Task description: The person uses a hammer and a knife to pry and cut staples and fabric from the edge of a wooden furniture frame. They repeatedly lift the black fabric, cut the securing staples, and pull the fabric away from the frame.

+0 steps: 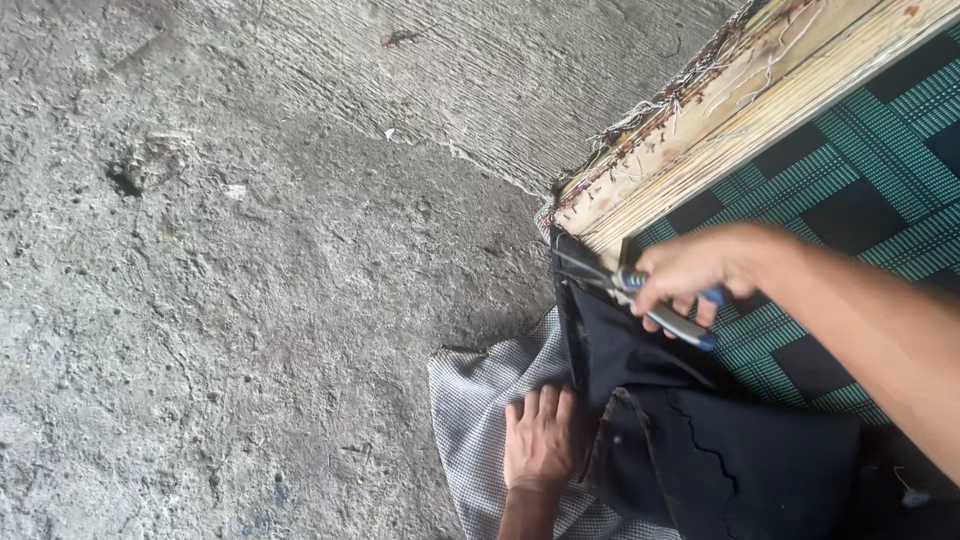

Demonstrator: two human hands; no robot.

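Pliers [640, 295] blue-handled, in right hand [690, 270], on black fabric [700, 440]

two bare forearms (no sleeves), bare hands

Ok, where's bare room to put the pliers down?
The concrete floor left of the checked cloth and wooden frame lies open. It is crowded at the frame's corner: right hand with pliers, left hand, black fabric.
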